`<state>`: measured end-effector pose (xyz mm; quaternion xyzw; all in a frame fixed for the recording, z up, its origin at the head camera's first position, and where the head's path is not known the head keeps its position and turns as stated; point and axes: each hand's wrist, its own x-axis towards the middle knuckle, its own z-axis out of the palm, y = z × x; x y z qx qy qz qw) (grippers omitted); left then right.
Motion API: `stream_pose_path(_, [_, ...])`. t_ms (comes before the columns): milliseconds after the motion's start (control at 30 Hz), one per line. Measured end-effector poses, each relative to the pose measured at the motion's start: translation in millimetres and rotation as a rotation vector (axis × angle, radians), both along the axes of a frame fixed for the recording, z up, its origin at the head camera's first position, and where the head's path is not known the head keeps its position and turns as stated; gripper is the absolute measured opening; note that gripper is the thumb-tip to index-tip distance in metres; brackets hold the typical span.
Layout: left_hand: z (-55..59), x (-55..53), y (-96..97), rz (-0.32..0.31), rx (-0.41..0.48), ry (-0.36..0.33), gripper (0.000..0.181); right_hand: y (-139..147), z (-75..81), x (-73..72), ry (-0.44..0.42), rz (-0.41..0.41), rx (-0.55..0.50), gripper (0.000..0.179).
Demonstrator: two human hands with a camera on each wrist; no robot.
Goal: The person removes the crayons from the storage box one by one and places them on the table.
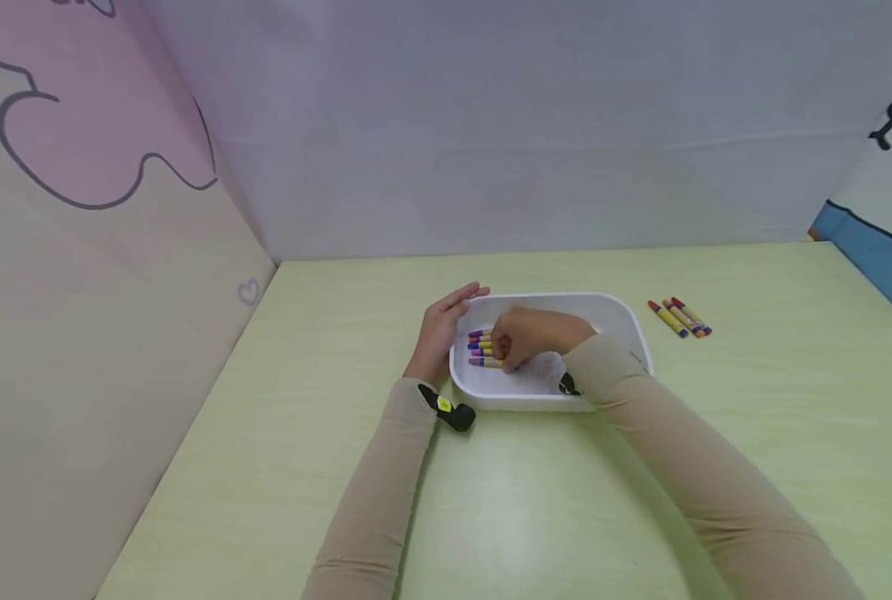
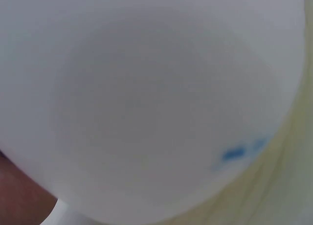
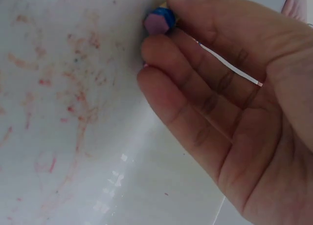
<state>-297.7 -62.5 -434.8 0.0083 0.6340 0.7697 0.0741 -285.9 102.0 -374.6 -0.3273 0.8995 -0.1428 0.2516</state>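
A white plastic tray [image 1: 521, 402] stands on the table, with several wrapped crayons [image 1: 479, 345] lying side by side at its left end. Along the tray's left wall rests my left hand [image 1: 437, 329], its fingers straight at the far corner. The left wrist view is mostly filled by the tray's white wall [image 2: 161, 98]. My right hand [image 1: 534, 333] reaches inside the tray and pinches a pink crayon [image 3: 158, 22] with a blue band, the nearest of the row. Its fingers partly hide the other crayons.
Three crayons [image 1: 679, 317] lie together on the table to the right of the tray. Crayon smudges [image 3: 80, 98] mark the tray's floor. A pale wall [image 1: 536, 150] rises behind the table, and another wall [image 1: 101, 333] borders it on the left.
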Motion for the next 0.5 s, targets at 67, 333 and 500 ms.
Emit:
stream_pose_path(67, [0.0,-0.2,0.2,-0.003,0.004,0.005,0.035,1,-0.1,-0.7,-0.009,0.005,0.005,0.007])
stream_pose_path(333, [0.5,0.9,-0.8,-0.013,-0.002,-0.013,0.034,14,10.0,-2.2,-0.088,-0.014,-0.049,0.01])
stream_pose_path(500, [0.3,-0.4,-0.8,-0.014,-0.01,-0.017,0.035,30,22.5,-2.6,-0.048,-0.041,-0.068,0.013])
